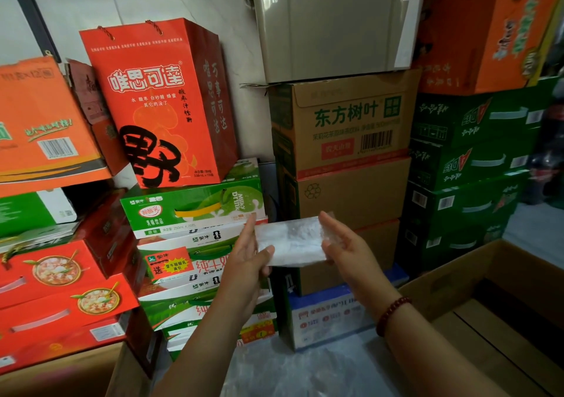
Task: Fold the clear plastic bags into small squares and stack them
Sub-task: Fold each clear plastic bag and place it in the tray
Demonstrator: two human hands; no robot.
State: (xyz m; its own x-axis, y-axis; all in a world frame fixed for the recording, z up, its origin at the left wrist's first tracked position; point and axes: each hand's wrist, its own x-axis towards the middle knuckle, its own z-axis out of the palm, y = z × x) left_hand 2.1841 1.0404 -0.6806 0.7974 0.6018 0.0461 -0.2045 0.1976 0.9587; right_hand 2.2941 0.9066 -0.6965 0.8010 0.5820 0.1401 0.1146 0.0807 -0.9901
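A folded clear plastic bag [290,242], already a thick rectangular wad, is held up in the air at the centre of the frame between both hands. The left hand [248,254] holds its left end, thumb laid over the front near the lower corner and fingers straight up behind the edge. The right hand [341,241] holds the right end, with the fingers stretched along the bag's right edge; whether its thumb pinches the far side cannot be seen. A red bead bracelet [392,314] circles the right wrist. Behind the bag, stacked goods fill the view: a red gift bag [158,100] with rope handles stands in the upper left on green-and-white milk drink cartons [195,210], with red boxes [61,277] showing bowls of food at the lower left. Brown cardboard boxes [345,128] rise directly behind the hands, topped by a beige plastic bin [329,24]. Green drink cases [467,158] and an orange carton [482,27] stand at the right. An open cardboard box [500,305] sits in the lower right corner, and a sheet of clear plastic [305,369] lies on the surface below the forearms.
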